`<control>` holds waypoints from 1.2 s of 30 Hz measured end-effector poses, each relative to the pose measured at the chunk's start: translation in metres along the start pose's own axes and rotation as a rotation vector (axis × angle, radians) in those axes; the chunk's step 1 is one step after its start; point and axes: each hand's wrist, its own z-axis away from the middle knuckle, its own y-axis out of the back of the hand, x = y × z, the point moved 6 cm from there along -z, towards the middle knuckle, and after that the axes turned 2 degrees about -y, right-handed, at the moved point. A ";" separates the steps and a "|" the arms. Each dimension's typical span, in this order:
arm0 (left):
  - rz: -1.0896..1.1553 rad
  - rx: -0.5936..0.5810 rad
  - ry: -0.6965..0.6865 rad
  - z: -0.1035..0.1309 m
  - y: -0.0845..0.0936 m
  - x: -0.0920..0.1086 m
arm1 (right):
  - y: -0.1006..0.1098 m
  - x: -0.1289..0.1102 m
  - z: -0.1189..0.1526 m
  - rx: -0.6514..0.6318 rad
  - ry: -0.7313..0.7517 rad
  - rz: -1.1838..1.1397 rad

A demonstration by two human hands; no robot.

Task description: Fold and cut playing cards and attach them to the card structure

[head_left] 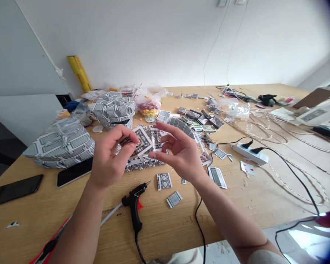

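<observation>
My left hand [111, 154] is closed in a pinch, thumb against forefinger, on a tilted black-and-white patterned playing card [143, 142]. Facing it, my right hand [180, 151] is held with curved fingers and thumb apart, and nothing shows between them. Behind and below both hands lies a flat build of cards [145, 162], partly hidden by them. In front of it, a black hot glue gun [133, 205] with a red trigger rests on the table, its nozzle towards the loose cards [164, 181].
Two card-covered shapes [63, 143] [112, 106] stand at the left, near two phones [15, 189] [74, 172]. A red utility knife [51, 244] lies by my left forearm. At the right are a power strip [250, 153], cables and twisted cord. Scattered cards [202, 119] lie behind.
</observation>
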 end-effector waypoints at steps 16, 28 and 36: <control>-0.041 0.082 0.063 -0.004 0.002 -0.007 | 0.002 -0.001 -0.001 0.013 -0.038 0.040; -0.170 -0.062 0.074 -0.006 -0.012 -0.019 | -0.006 -0.005 0.006 0.016 0.105 0.226; -0.106 -0.192 0.022 -0.007 -0.028 -0.021 | -0.021 -0.009 0.016 -0.041 0.302 0.526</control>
